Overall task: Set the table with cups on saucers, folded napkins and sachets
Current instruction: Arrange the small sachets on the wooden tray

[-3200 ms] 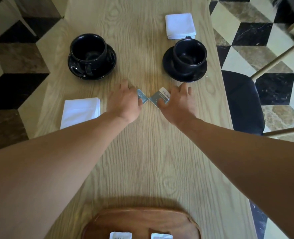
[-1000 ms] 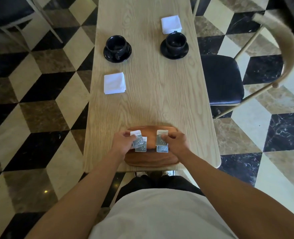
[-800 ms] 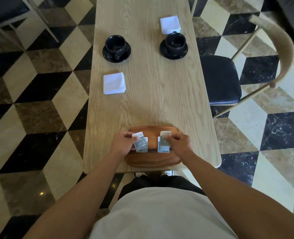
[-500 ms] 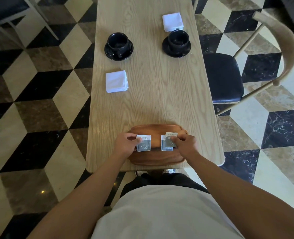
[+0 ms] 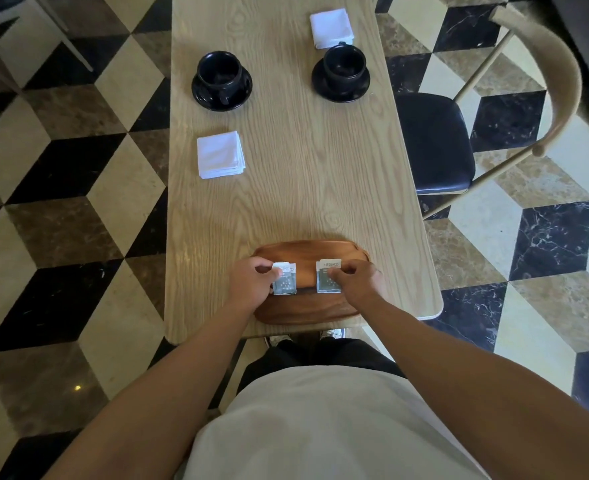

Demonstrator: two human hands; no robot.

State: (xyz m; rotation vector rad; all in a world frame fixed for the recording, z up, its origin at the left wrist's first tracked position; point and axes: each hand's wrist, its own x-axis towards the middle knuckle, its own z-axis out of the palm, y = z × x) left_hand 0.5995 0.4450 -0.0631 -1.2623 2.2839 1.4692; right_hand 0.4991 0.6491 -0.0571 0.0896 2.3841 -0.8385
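Over the brown wooden tray point(image 5: 307, 310) at the table's near edge, my left hand point(image 5: 253, 284) pinches grey-and-white sachets point(image 5: 285, 278), and my right hand point(image 5: 357, 284) pinches another stack of sachets point(image 5: 327, 277). Both stacks rest on or just above the tray; I cannot tell which. Farther up stand two black cups on black saucers, one left point(image 5: 221, 79) and one right point(image 5: 342, 72). A folded white napkin point(image 5: 220, 159) lies near the left edge, a second napkin point(image 5: 331, 27) beyond the right cup.
The long light-wood table point(image 5: 303, 188) runs away from me. A chair with a black seat point(image 5: 435, 143) and curved wooden back stands at the table's right side. Checkered marble floor surrounds the table; another chair's legs point(image 5: 26, 32) show at top left.
I have stepped back from the middle of the table to its near end. Both hands carried the sachets to the tray and squared each stack there.
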